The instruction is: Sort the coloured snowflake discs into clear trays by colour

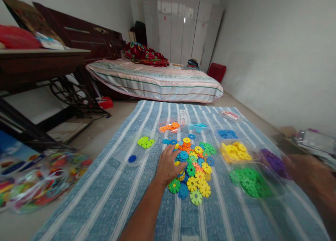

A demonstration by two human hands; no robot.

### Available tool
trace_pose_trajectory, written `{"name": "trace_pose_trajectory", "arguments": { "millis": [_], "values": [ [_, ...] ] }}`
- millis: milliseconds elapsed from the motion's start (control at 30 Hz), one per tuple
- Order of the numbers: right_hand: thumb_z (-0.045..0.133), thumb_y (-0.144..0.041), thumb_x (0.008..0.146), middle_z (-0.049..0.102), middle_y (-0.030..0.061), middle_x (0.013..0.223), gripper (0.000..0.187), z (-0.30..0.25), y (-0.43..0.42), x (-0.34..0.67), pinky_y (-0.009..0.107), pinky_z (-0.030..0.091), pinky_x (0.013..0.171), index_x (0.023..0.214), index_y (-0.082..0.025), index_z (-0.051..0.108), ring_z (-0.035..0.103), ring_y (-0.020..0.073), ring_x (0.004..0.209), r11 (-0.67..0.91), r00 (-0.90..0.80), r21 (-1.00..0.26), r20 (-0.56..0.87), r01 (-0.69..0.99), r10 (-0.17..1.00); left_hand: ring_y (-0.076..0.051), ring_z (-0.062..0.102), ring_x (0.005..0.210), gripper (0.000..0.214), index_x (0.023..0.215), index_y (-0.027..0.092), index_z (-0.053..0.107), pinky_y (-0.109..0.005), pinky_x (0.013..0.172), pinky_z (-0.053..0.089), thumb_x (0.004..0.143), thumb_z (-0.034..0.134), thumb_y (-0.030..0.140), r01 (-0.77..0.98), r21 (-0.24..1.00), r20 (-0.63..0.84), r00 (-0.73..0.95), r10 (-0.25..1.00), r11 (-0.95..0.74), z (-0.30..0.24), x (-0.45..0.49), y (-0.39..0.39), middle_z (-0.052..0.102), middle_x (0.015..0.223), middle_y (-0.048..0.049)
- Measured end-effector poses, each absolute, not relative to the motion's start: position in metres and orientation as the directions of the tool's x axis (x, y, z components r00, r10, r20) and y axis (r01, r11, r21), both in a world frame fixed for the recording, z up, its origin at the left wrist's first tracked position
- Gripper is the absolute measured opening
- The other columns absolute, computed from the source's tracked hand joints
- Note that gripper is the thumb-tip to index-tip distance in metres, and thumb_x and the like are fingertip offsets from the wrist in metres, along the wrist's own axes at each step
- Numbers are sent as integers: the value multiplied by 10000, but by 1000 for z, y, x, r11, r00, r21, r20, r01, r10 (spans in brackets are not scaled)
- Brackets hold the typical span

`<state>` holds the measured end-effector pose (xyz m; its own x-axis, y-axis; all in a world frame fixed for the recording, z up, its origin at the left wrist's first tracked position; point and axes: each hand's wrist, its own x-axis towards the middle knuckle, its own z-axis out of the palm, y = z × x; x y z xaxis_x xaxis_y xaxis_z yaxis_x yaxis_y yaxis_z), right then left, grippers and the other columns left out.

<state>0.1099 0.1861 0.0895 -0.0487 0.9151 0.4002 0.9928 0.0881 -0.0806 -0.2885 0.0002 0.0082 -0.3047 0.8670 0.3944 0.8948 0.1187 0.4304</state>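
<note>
A pile of mixed coloured plastic snowflake discs lies in the middle of a blue striped cloth. My left hand rests on the pile's left edge, fingers curled down onto the discs; whether it grips one is hidden. My right hand is blurred at the right, beside a clear tray of purple discs. Clear trays ring the pile: green discs, yellow discs, blue discs, orange discs, and lime discs with one blue disc.
A clear bag of more coloured pieces lies on the floor at left. A mattress lies beyond the cloth, a dark sewing-machine table stands at left, and white wardrobes fill the back wall.
</note>
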Motion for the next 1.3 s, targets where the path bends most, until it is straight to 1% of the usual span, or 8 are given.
{"name": "trace_pose_trajectory", "arguments": {
  "millis": [100,200,333,567,767,900,1100,1300],
  "values": [
    [451,-501,786,667,129,778,383,78,158,84,335,413,502,751,-219,709,601,229,617,329,-235,-100,513,939,826,-335,389,1265,475,1096,179,627,-522,1027,353,693,654,429,902,417,362,-273,891,107,9,-286,-1,471,1338,-150],
    [418,-434,846,668,88,848,345,67,118,30,344,489,720,793,-190,657,619,210,798,675,-451,-181,617,716,645,-329,396,1264,477,1108,180,621,-517,1027,357,695,654,417,903,417,349,-263,900,102,9,-284,-3,473,1339,-148],
    [464,-281,858,640,81,975,196,52,71,-49,332,475,844,906,-189,631,581,187,938,829,-635,-294,538,475,554,-318,415,1253,483,1108,170,619,-504,1030,360,684,667,397,897,435,351,-254,901,83,9,-281,-7,481,1333,-153],
    [617,-245,743,590,95,1054,225,29,46,-107,403,435,888,960,-185,612,519,246,1024,827,-800,-340,261,448,541,-258,471,1211,361,1078,150,620,-453,1030,388,731,606,248,853,519,367,-280,887,55,6,-281,-13,546,1270,-138],
    [457,-227,857,624,77,973,189,18,52,-82,326,439,853,895,-188,638,554,186,932,770,-707,-481,360,419,609,-209,522,1156,292,1036,165,634,-407,1014,421,771,512,166,815,576,387,-336,859,59,4,-283,-11,601,1200,-100],
    [453,-355,871,651,45,793,258,27,49,-71,276,461,707,805,-194,643,590,169,767,685,-660,-570,302,453,688,-196,547,1123,245,977,181,652,-400,1001,435,785,500,175,806,589,397,-353,847,60,4,-284,-9,623,1169,-82],
    [475,-307,840,698,12,876,242,41,45,-72,236,479,664,1019,-237,623,642,149,754,589,-663,-670,189,452,724,-196,564,1097,230,936,183,664,-394,984,450,776,500,169,803,593,407,-361,839,57,5,-283,-10,641,1133,-79],
    [415,-311,882,704,32,918,293,37,42,-72,233,477,593,1116,-240,578,658,156,717,660,-708,-619,228,425,669,-196,558,1107,239,937,195,667,-400,985,449,785,482,185,805,591,400,-357,844,60,8,-282,-11,637,1144,-71]
  ]
}}
